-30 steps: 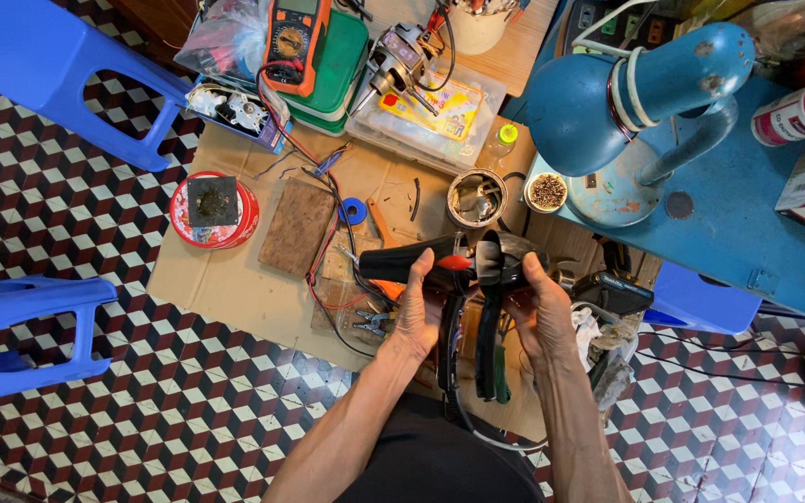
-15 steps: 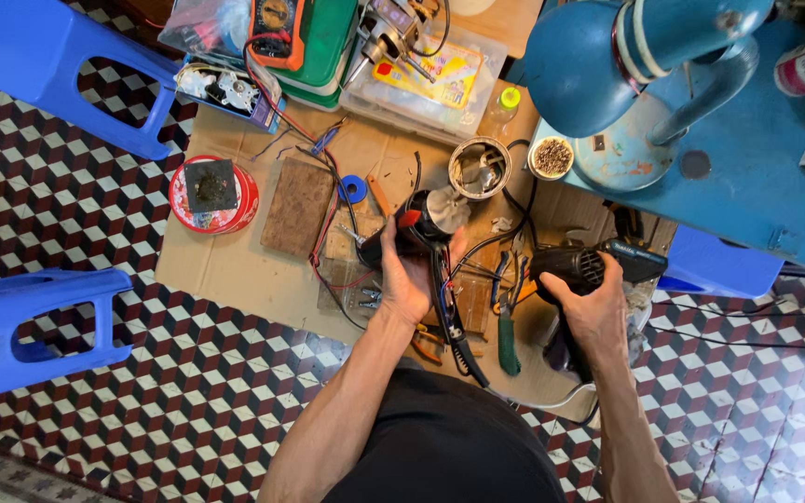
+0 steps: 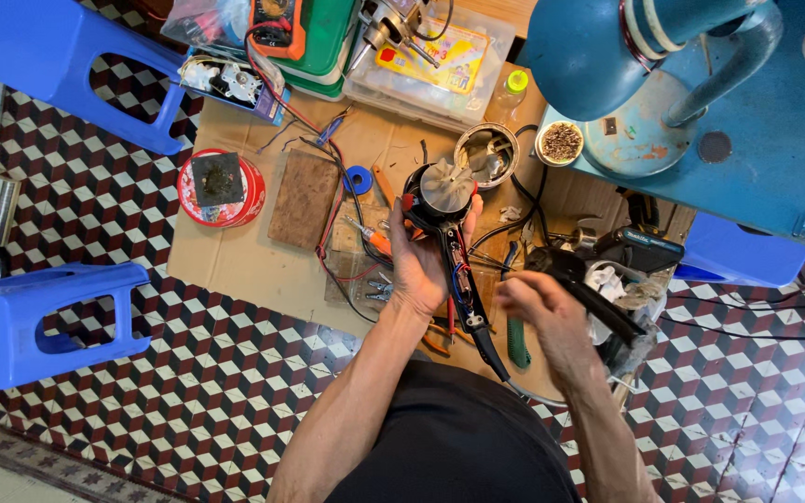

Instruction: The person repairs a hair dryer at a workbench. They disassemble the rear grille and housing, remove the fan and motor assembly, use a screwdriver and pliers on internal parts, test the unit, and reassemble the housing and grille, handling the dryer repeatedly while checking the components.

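Observation:
My left hand (image 3: 421, 270) grips an opened black hair dryer body (image 3: 449, 219), held up over the cardboard sheet (image 3: 235, 270). Its pale fan wheel (image 3: 446, 184) faces me, and wiring and a small board run down the bare handle. The cord trails toward my lap. My right hand (image 3: 535, 307) is off to the right, closed on a separate black housing shell (image 3: 598, 303). The two hands are apart, and a green-handled screwdriver (image 3: 518, 343) lies between them on the cardboard.
Two blue plastic stools (image 3: 44, 321) stand on the left. A red round tin (image 3: 221, 186), a wooden block (image 3: 305, 197), a blue solder spool (image 3: 358, 179) and two metal tins (image 3: 486, 154) lie around. A blue table (image 3: 757, 177) with a blue machine stands at right, and a multimeter (image 3: 277, 23) at the top.
The hands, together on the dryer a second ago, have drawn apart. The right hand took the black shell rightward. The left hand lifted the body so the fan shows.

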Motion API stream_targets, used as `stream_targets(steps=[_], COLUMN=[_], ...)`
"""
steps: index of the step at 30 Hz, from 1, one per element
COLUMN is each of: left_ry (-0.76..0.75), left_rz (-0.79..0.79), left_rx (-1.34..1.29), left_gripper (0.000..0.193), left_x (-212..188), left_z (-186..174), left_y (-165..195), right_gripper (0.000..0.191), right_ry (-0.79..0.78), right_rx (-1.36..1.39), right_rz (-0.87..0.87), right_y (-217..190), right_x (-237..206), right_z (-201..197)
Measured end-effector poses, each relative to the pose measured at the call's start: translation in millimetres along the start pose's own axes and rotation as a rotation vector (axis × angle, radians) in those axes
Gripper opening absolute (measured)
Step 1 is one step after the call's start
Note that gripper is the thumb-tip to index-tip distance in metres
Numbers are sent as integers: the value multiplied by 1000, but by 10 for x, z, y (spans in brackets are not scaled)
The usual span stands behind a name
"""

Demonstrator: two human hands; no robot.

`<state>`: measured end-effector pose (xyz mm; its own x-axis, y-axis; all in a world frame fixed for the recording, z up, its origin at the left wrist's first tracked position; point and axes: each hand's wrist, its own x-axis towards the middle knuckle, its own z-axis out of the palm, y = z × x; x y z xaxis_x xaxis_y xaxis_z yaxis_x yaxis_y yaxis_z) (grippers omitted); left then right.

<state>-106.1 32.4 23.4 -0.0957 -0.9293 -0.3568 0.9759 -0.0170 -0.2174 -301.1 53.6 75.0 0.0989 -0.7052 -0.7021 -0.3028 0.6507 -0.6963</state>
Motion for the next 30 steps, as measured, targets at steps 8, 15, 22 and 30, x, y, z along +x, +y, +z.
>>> stream_targets(steps=[8, 15, 22, 30], left_ry=[-86, -3, 62, 229], left_rz=[-134, -111, -121, -100], left_rx=[29, 137, 270, 721], left_gripper=[93, 91, 90, 61], left_x=[18, 45, 43, -166], left_z=[1, -236, -444, -615], left_y=[-15, -24, 15, 26], right_gripper=[33, 29, 24, 28], right_ry=[-187, -38, 63, 131], right_rx=[387, 194, 180, -15], right_rz=[48, -24, -50, -74], right_y=[-128, 116, 236, 225], right_x=[-11, 201, 326, 355], right_z=[360, 387, 379, 426])
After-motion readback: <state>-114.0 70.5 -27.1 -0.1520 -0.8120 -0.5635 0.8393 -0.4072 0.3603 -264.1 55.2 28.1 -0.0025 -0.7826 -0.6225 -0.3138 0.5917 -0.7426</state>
